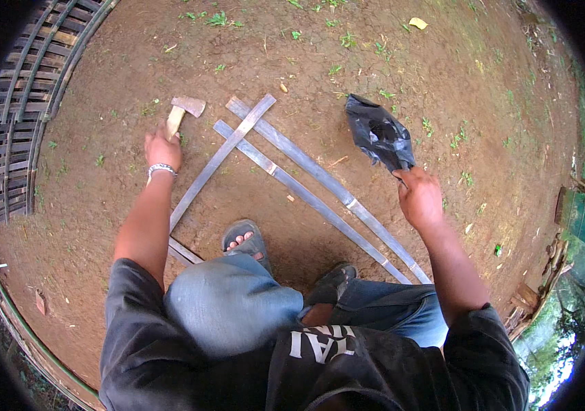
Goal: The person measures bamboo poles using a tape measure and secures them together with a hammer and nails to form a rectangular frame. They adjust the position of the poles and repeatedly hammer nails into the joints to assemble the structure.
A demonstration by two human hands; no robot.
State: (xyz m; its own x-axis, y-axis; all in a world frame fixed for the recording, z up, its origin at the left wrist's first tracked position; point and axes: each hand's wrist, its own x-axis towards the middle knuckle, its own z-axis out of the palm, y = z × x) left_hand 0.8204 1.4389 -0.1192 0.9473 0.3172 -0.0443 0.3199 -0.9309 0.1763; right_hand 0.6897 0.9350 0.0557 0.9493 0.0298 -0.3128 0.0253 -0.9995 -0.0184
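Observation:
My left hand point(163, 152) is wrapped round the light wooden handle of a hatchet point(188, 106), whose rusty head points away from me. Out to the right, my right hand point(421, 198) pinches the near end of a crumpled black plastic bag point(374, 127). The bag spreads toward the far side; whether anything is inside is hidden. Between my hands, two long split bamboo strips point(320, 205) run slantwise across the ground. A third bamboo strip point(220, 157) lies across their far ends. Its near end is by another short strip point(184, 251) beside my left knee.
Brown bare soil point(292, 55) with small weeds surrounds me. A slatted wooden rack point(39, 75) stands at the far left. Scrap wood point(526, 298) and a green panel point(575, 214) are at the right edge. My sandalled foot point(248, 241) is close to the strips.

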